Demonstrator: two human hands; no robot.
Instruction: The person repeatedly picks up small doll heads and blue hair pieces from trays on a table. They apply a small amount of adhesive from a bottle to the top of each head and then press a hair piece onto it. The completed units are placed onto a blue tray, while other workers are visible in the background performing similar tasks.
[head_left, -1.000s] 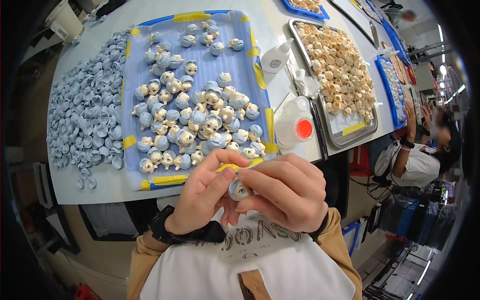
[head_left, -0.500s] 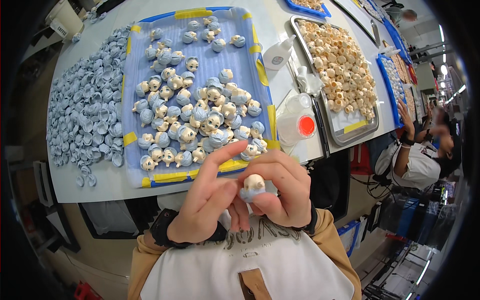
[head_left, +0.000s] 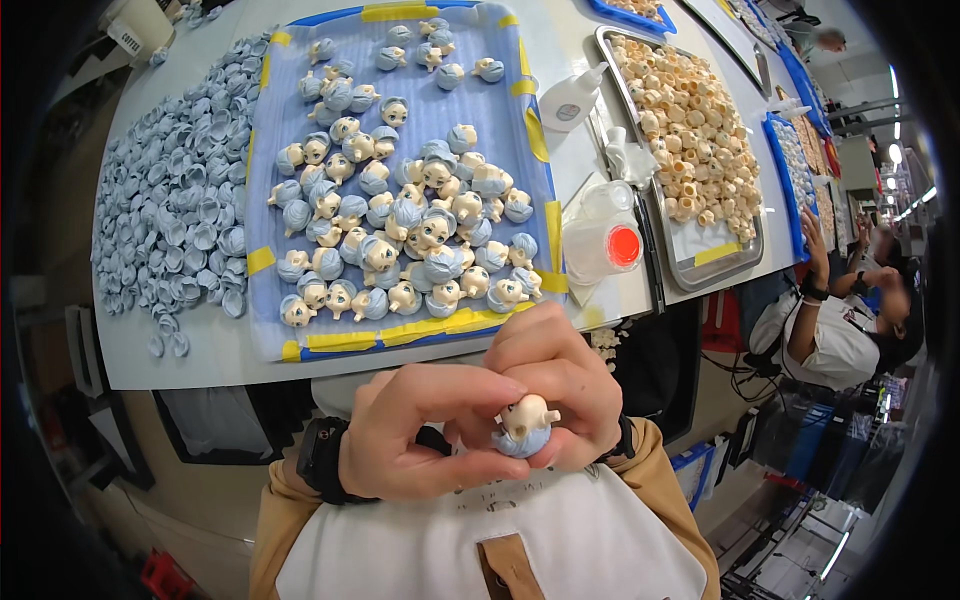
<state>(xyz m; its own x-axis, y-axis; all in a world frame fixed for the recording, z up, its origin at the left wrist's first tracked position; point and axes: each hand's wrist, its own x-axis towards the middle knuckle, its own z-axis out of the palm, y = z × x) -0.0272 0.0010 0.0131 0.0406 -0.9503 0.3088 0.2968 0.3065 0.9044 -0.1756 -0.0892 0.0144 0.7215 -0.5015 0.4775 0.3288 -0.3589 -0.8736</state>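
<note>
Head view: your left hand [head_left: 420, 425] and right hand [head_left: 568, 385] are pinching one doll head [head_left: 522, 422] between narrowed fingers [head_left: 465, 385], its beige stub [head_left: 553, 416] pointing toward the right hand.

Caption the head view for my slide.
Left fingers and right fingers hold a doll head near a tray of heads.
</note>
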